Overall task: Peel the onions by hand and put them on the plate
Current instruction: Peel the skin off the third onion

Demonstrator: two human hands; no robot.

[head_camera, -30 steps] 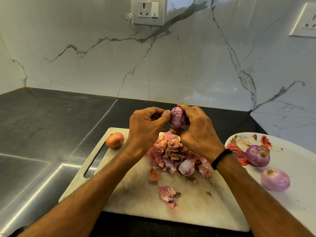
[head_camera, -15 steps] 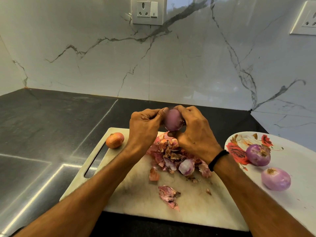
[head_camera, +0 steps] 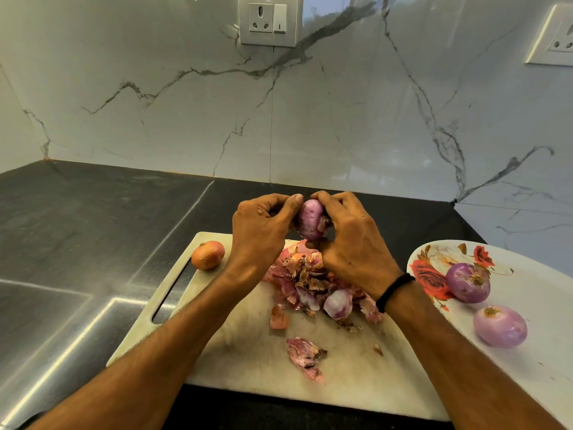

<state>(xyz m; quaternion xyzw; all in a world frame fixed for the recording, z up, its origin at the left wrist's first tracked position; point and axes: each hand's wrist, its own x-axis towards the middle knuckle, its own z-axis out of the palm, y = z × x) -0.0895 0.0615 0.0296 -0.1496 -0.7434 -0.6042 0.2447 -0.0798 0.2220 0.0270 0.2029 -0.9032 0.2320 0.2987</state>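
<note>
A purple onion (head_camera: 311, 221) is held above the white cutting board (head_camera: 248, 352) between my left hand (head_camera: 262, 234) and my right hand (head_camera: 352, 246), both gripping it with fingertips. Below them lies a pile of onion skins (head_camera: 313, 280). One unpeeled brown onion (head_camera: 207, 254) rests at the board's far left corner. Two peeled purple onions (head_camera: 467, 282) (head_camera: 499, 326) lie on the flowered white plate (head_camera: 542, 305) at the right.
A loose skin piece (head_camera: 305, 356) lies near the board's front. The board sits on a dark countertop (head_camera: 77, 243) against a marble wall. Sockets (head_camera: 268, 21) are on the wall.
The onion has been turned between my fingers, showing a smoother purple side with a flap of skin at its lower right. Both hands stay above the skin pile.
</note>
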